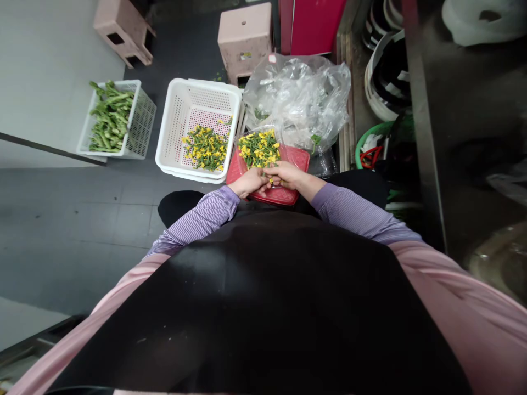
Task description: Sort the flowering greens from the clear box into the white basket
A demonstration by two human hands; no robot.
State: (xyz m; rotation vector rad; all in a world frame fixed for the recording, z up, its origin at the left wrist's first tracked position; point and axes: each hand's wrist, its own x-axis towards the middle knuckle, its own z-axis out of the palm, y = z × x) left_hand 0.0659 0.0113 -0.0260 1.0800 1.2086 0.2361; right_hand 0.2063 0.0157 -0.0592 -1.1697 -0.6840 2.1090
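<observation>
My left hand [248, 182] and my right hand [289, 174] meet in front of me, fingers closed together. Between them are small yellow-flowered green vegetables [271, 180], partly hidden by the fingers. Just beyond the hands, a clear plastic tray [281, 144] holds a heap of the same slim green pieces with yellow blossoms [259, 148]. Beneath the tray and my hands lies a red patterned surface [300, 158]. To the left stands a white perforated basket [168, 118] with more yellow-flowered vegetables [206, 148] at its near end.
A smaller white basket [142, 123] of thick green stems [109, 118] stands farther left. A clear plastic bag [304, 93] lies beyond the tray. Pink stools [245, 35] are at the back. At right are a green tub [362, 144] and a metal-edged counter [428, 120].
</observation>
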